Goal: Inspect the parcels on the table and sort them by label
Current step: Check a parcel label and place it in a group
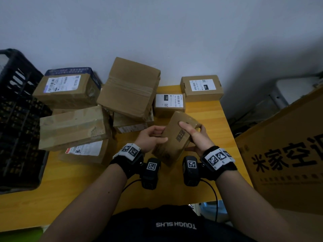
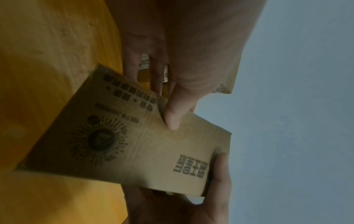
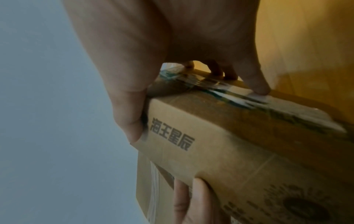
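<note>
A small brown printed parcel (image 1: 176,137) (image 2: 145,145) (image 3: 229,148) is held tilted above the yellow table (image 1: 209,112), between both hands. My left hand (image 1: 152,137) grips its left side, thumb on the printed face. My right hand (image 1: 195,135) grips its right side, thumb on top and fingers round the far edge. Two labelled parcels, marked 150 (image 1: 169,102) and 151 (image 1: 202,87), sit at the back right. A pile of larger brown parcels (image 1: 129,88) fills the back left.
A black plastic crate (image 1: 17,119) stands at the table's left. A big yellow carton with printed characters (image 1: 286,154) stands to the right of the table. The wall runs close behind the parcels. Bare tabletop (image 1: 70,189) lies in front of the pile.
</note>
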